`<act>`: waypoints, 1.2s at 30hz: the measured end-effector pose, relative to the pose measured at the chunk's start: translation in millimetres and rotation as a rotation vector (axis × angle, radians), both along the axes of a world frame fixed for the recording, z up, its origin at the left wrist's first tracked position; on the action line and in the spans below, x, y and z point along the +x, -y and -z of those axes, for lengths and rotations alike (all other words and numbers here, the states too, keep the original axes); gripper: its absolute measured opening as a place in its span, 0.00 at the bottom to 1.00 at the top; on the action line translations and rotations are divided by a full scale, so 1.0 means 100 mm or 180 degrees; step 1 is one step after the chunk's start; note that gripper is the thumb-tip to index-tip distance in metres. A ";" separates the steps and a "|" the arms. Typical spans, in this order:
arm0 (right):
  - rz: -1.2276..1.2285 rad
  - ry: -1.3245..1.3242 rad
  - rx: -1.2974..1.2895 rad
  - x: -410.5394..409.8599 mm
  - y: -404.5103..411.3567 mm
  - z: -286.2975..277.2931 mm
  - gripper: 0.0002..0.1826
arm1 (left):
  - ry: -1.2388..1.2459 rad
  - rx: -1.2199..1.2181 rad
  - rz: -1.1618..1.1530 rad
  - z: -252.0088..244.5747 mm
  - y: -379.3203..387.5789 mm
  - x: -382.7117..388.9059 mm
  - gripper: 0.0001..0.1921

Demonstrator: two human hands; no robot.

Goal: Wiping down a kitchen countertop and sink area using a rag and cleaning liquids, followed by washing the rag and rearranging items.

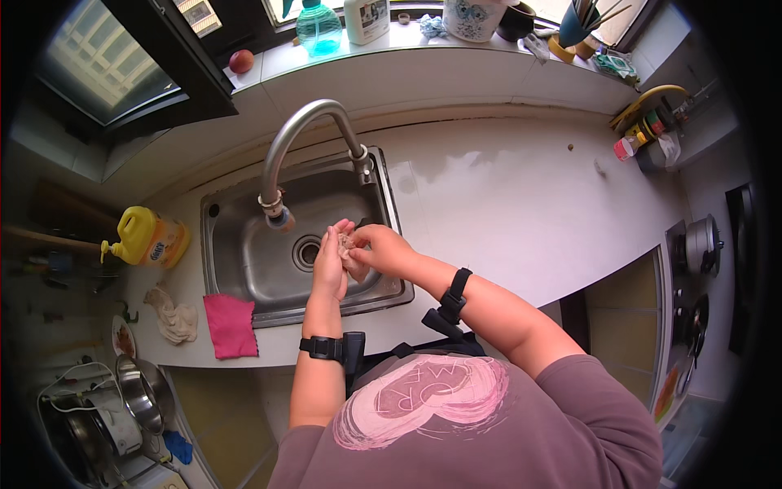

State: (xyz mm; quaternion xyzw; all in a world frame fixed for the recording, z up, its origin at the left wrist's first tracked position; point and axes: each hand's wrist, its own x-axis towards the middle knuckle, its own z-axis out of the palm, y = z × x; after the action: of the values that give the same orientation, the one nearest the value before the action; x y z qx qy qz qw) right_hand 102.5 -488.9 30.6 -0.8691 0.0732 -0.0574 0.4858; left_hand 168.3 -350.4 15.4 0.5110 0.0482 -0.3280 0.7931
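A small crumpled beige cloth (355, 267) is gathered between my two hands over the right side of a stainless steel sink (263, 244). My left hand (330, 269) stands on edge, palm against the cloth with its fingers stretched away from me. Fingers and thumb of my right hand (386, 249) pinch the same cloth from the right side. Left of my hands, the round drain (308, 252) shows in the sink floor. A curved metal faucet (305, 116) arches above the basin, its nozzle (280, 218) to the upper left of my hands. No water stream is visible.
A pink cloth (230, 327) overlaps the sink's front-left rim, beside a crumpled pale rag (174, 318). Left of the sink stands a yellow pump bottle (149, 238). White countertop (489, 208) extends right. Bottles and a peach-like fruit (241, 61) line the windowsill (281, 64).
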 end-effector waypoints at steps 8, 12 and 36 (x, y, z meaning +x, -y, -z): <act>0.0730 -0.0309 0.1237 -0.30 1.07 -0.28 0.09 | 0.0615 0.0722 0.0929 -0.41 0.47 -0.42 0.24; 0.1223 -0.0516 0.1058 -0.57 1.25 -0.22 0.16 | 0.1281 0.1356 0.0659 -0.51 1.14 -0.71 0.21; 0.4288 0.2675 -0.0092 0.35 5.56 -0.17 0.30 | 0.0131 0.2857 0.0670 -0.75 1.11 -0.69 0.19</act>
State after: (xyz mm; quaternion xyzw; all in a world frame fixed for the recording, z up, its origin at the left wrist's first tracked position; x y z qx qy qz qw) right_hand 137.2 -1044.6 47.2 -0.5495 0.3930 -0.6631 0.3222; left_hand 99.1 -461.1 90.0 0.8124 0.1175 -0.3433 0.4565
